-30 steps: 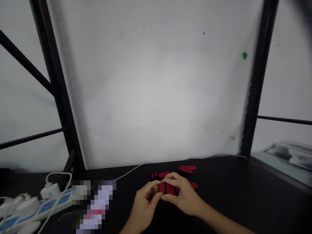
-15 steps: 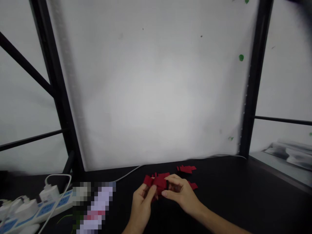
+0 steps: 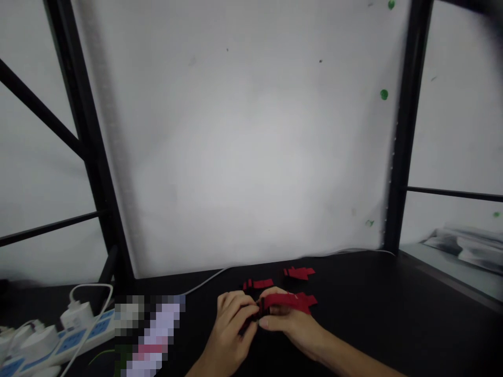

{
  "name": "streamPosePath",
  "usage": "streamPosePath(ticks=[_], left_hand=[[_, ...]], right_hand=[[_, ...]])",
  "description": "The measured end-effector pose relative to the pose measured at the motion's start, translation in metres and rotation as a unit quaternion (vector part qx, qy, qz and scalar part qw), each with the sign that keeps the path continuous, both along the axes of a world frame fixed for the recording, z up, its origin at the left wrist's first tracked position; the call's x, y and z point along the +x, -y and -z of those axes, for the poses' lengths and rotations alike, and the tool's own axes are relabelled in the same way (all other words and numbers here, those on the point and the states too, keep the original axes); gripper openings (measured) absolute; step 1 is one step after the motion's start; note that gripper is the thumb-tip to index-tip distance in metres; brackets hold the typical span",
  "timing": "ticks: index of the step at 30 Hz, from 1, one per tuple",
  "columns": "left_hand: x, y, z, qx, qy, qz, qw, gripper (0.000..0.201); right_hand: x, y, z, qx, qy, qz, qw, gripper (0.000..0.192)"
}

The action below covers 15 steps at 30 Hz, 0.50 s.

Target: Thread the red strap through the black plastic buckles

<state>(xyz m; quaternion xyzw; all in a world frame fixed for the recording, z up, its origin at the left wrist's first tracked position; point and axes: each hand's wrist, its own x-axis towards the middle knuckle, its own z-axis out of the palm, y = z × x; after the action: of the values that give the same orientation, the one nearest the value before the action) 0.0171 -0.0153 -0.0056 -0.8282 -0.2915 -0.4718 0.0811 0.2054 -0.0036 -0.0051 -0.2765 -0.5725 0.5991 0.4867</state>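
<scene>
Both hands meet low over a black tabletop [image 3: 373, 309]. My left hand [image 3: 231, 324] and my right hand [image 3: 288, 327] pinch a flat red piece [image 3: 283, 301] between fingers and thumbs, held nearly level just above the table. Its left end is hidden by my fingers. Two more red pieces lie on the table behind: one [image 3: 258, 284] just beyond my left fingers, another [image 3: 299, 272] farther back to the right.
A white panel [image 3: 251, 146] stands behind the table between black frame posts [image 3: 404, 131]. A white power strip [image 3: 58, 335] with plugs lies at the left, with a white cable [image 3: 204, 280] along the panel's foot. A blurred-out patch [image 3: 151, 335] sits beside my left hand.
The red piece was raised and tilted half a second ago; now it lies flat and lower, extending right over my right hand. My view drifted slightly right.
</scene>
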Motion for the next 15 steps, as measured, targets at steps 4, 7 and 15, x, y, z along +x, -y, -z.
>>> streamPosePath(ticks=[4,7,15], left_hand=[[0.002,0.003,-0.005,-0.002,-0.046,0.003,0.999,0.025],[0.0,0.001,-0.008,-0.015,-0.043,-0.005,0.999,0.017],[-0.009,-0.004,-0.008,-0.054,0.002,-0.036,0.998,0.012]], right_hand=[[0.008,-0.002,-0.007,-0.013,0.051,-0.016,0.998,0.034],[0.021,-0.012,-0.016,-0.051,0.008,-0.005,0.999,0.029],[0.04,-0.018,-0.026,-0.021,0.068,-0.031,0.997,0.031]])
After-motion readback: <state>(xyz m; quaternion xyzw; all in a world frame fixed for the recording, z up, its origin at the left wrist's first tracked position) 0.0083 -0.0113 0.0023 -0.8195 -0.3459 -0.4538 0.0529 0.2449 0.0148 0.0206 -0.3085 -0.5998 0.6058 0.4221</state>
